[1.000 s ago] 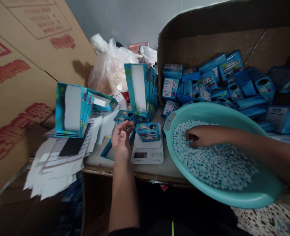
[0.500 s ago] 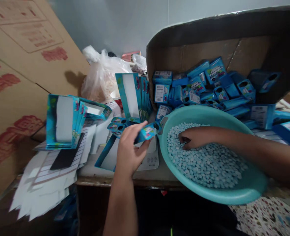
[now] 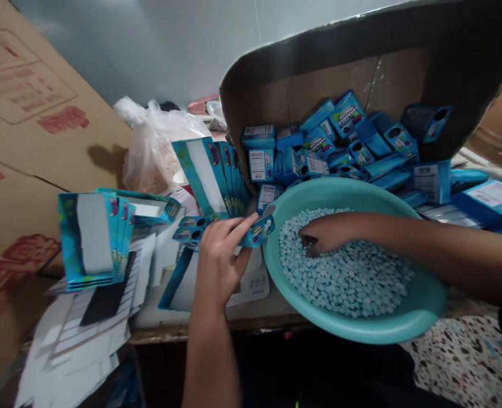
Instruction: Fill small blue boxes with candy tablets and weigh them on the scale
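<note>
On your left, a large tan cardboard sheet printed in red [image 3: 33, 130] leans up beside the bench [image 3: 157, 326], apparently walling off that side. To your right, a brown corrugated carton [image 3: 331, 85] lies tipped open towards you, full of loose blue printed cardboard boxes [image 3: 319, 141], probably tilted to keep them within reach. Upright stacks of flat blue card blanks [image 3: 91, 238] stand mid-bench, with loose white paper sheets [image 3: 76, 345] spilling over the edge below.

A round teal plastic basin [image 3: 353, 327] sits at the front, tipped towards you, likely so its pale blue round tablets [image 3: 340, 272] pool where you can reach them. Your right hand [image 3: 327, 232] is sunk among those tablets, fingers curled; you can't tell from here whether it holds any. Your left hand [image 3: 219, 255] pinches a small blue box [image 3: 259, 231] between thumb and fingers beside the basin's rim, its round opening turned towards the tablets, perhaps for easy filling.
</note>
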`<action>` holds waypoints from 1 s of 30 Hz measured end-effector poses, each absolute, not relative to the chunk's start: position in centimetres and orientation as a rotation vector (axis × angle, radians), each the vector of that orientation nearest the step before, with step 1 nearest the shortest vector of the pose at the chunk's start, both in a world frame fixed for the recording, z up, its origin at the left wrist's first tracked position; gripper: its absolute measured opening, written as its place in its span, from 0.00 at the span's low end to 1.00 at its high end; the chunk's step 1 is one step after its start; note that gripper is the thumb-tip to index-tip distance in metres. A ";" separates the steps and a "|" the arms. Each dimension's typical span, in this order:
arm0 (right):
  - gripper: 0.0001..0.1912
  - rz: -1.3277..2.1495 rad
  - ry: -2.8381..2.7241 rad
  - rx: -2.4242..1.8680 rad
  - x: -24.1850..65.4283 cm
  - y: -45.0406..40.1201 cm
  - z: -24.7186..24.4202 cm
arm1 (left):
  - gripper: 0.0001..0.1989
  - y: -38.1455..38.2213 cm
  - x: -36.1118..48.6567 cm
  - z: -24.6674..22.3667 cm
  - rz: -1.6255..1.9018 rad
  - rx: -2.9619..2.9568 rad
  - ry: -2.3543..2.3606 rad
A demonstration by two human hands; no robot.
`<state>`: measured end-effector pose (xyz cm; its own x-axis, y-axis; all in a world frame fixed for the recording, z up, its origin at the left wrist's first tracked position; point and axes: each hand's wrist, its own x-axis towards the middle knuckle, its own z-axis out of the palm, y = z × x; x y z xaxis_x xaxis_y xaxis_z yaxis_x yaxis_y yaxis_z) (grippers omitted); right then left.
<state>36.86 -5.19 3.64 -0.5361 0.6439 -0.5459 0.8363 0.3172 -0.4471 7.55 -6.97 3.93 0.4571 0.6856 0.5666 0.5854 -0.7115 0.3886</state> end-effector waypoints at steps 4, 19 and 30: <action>0.18 -1.027 2.347 1.341 37.2 -5.2 3.5 | 0.34 -7.6 4.3 0.4 1.323 1.930 1.319; 0.10 -1.052 2.458 1.334 37.5 -5.3 1.9 | 0.42 -7.5 1.8 -6.0 1.760 1.639 1.258; 0.08 -1.165 2.397 1.393 37.6 -4.8 1.0 | 0.16 -15.5 10.8 -4.3 0.680 2.307 1.440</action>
<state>37.63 -4.79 1.02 -0.5636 0.6832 -0.4644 0.7873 0.2739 -0.5524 10.80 -15.51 -4.31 0.3726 0.9021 0.2176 0.7410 -0.4304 0.5154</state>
